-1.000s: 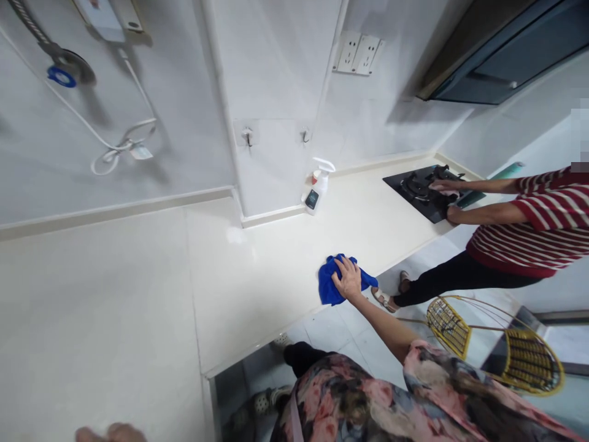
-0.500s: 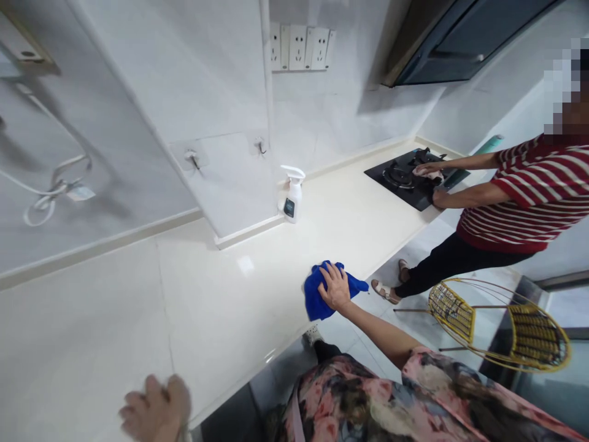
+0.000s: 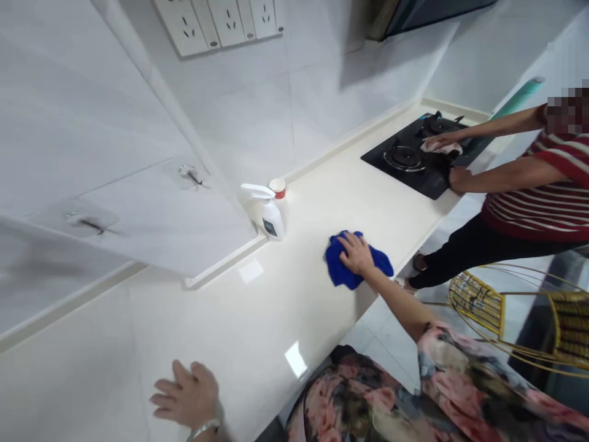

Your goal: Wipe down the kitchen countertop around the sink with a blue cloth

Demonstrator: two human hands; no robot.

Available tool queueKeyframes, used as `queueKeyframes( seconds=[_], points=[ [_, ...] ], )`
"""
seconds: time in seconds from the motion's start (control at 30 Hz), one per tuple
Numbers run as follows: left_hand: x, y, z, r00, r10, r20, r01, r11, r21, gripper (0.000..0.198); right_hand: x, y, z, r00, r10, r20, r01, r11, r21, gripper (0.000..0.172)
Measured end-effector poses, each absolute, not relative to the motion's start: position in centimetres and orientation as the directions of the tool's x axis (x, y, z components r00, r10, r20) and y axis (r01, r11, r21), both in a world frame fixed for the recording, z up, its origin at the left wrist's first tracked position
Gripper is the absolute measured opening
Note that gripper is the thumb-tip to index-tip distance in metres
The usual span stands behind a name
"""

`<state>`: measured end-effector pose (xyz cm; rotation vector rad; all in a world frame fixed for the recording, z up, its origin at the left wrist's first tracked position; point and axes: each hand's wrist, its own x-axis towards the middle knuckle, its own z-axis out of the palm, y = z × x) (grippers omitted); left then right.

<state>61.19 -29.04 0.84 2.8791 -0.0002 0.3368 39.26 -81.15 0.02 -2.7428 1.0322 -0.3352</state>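
Note:
My right hand [image 3: 358,254] presses a crumpled blue cleaning cloth [image 3: 339,271] onto the pale countertop [image 3: 221,331], fingers bent over it. Part of the cloth spreads past the hand toward the counter's front edge. At the lower left, my left hand [image 3: 186,396] is open with fingers spread and holds nothing; it is over the counter, and whether it touches the surface I cannot tell. A white spray bottle [image 3: 273,222] stands upright by the wall corner. Behind it is a small red and white tub [image 3: 278,188], partly hidden.
At the far right end a co-worker in a striped shirt [image 3: 519,209] has one hand on a pale cloth [image 3: 444,148] over the black gas hob [image 3: 391,153]. A yellow woven chair [image 3: 478,301] stands on the floor at right. Wall hooks [image 3: 191,175] and sockets [image 3: 227,24] are at left.
My right hand and the blue cloth have moved along the counter toward the hob, away from the front edge. My view has shifted right and closer, bringing the small tub into sight.

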Motion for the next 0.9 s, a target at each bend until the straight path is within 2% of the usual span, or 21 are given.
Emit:
queueKeyframes(
  seconds=[0.1, 0.23, 0.33, 0.4, 0.53, 0.7, 0.9],
  points=[
    [61.2, -29.2, 1.0, 0.966, 0.024, 0.256, -0.025, -0.982, 0.187, 0.082, 40.7, -87.3, -1.1, 0.575, -0.793, 0.199, -0.76, -0.608, -0.23, 0.061],
    [61.6, -29.4, 1.1, 0.968, 0.041, 0.248, 0.007, -0.991, 0.136, 0.078, 45.4, -92.8, -2.1, 0.399, -0.89, 0.22, -0.875, -0.441, -0.201, 0.065],
    [61.7, -29.1, 1.1, 0.971, 0.038, 0.236, 0.011, -0.993, 0.116, 0.076, 50.3, -95.2, -2.3, 0.357, -0.909, 0.213, -0.899, -0.397, -0.186, 0.067],
    [61.7, -28.9, 1.0, 0.971, 0.035, 0.235, 0.01, -0.994, 0.107, 0.077, 53.4, -96.2, -2.2, 0.39, -0.9, 0.194, -0.891, -0.422, -0.168, 0.066],
    [61.5, -28.7, 0.9, 0.971, 0.04, 0.234, 0.015, -0.994, 0.106, 0.077, 58.9, -96.9, -1.8, 0.559, -0.81, 0.178, -0.791, -0.586, -0.177, 0.065],
    [61.3, -28.7, 1.0, 0.972, 0.026, 0.232, 0.006, -0.996, 0.087, 0.072, 63.1, -95.3, -1.3, 0.795, -0.578, 0.185, -0.54, -0.813, -0.217, 0.061],
    [61.1, -29.0, 1.0, 0.973, 0.039, 0.229, 0.016, -0.995, 0.101, 0.069, 61.5, -91.8, -0.6, 0.924, -0.363, 0.118, -0.342, -0.925, -0.169, 0.061]
  ],
)
